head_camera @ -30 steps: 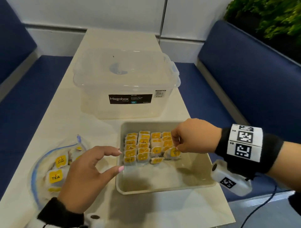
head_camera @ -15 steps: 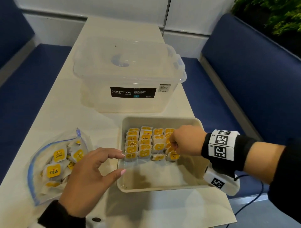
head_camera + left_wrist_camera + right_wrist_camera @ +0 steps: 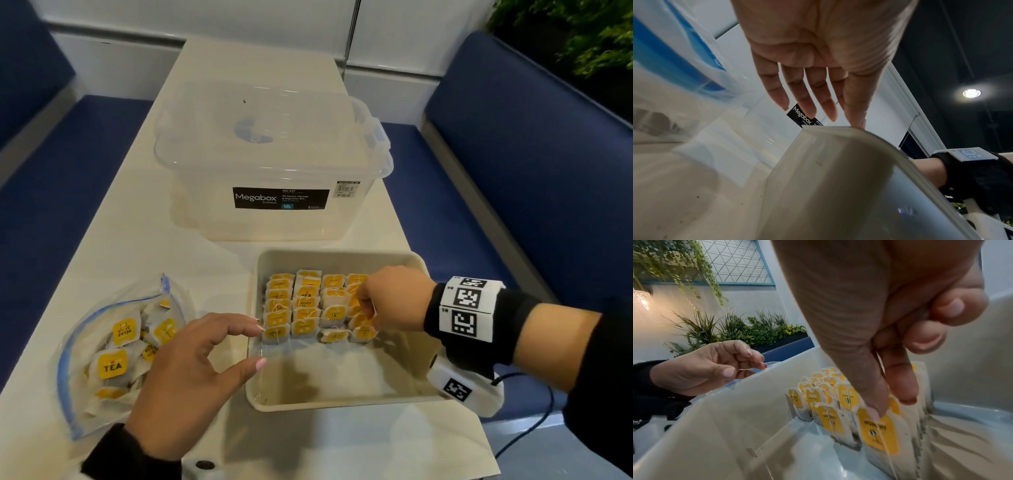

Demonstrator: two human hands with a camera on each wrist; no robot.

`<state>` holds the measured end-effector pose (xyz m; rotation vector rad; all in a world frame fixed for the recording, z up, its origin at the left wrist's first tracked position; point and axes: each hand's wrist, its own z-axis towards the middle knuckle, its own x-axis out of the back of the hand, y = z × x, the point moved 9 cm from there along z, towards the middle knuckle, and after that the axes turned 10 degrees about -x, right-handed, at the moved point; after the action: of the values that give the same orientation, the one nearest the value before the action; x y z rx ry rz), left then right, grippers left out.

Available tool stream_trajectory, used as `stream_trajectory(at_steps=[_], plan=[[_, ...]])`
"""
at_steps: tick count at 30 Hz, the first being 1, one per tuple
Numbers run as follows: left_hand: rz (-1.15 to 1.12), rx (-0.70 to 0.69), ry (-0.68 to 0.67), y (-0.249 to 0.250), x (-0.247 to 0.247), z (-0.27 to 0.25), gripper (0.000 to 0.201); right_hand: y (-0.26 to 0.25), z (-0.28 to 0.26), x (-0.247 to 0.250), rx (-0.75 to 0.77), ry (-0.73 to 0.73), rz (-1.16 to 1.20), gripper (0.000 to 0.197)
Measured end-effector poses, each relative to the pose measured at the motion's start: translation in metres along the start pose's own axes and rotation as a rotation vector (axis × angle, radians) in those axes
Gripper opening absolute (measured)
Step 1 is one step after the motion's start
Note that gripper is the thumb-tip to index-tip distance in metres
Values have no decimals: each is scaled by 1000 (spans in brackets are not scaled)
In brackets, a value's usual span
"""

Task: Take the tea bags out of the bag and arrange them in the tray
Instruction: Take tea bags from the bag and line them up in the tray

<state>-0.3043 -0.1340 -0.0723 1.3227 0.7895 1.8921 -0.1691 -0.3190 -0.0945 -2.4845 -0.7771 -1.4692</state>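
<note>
Head view shows the right hand (image 3: 394, 298) low inside the tray (image 3: 342, 401), at the right-hand end of the tea-bag rows (image 3: 308, 305), while the left hand (image 3: 191, 373) hovers between the tray's left rim and the zip bag (image 3: 102, 359). From the right wrist view, the right thumb and forefinger (image 3: 900, 386) point down and pinch the top of a tea bag (image 3: 879, 431) in the nearest row; the other fingers are curled into the palm. That bag stands on edge, its long axis upright, its yellow tag facing the empty near half of the tray. The left hand is spread and relaxed, holding nothing — thumb tip near the tray rim (image 3: 849, 129), fingers apart.

Next comes more stock, I judge, and the zip bag lies to the left, its loose tea bags jumbled flat. It sits just beside the left hand and well apart from the right — so the left is the nearer hand for the next reach.
</note>
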Motion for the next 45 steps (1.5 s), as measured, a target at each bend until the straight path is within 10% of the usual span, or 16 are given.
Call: stream_trajectory(at_steps=[11, 15, 21, 33, 45], plan=[[223, 109, 343, -24, 83, -19, 46, -63, -34, 80, 129, 261, 342, 16], [435, 290, 363, -47, 117, -42, 48, -138, -45, 95, 260, 312, 516, 12], [142, 643, 284, -94, 102, -88, 84, -241, -28, 46, 380, 153, 473, 27], [1, 571, 182, -87, 95, -112, 73, -303, 4, 5, 308, 90, 237, 46], [5, 569, 164, -89, 102, -108, 77, -288, 3, 17, 267, 189, 367, 15]])
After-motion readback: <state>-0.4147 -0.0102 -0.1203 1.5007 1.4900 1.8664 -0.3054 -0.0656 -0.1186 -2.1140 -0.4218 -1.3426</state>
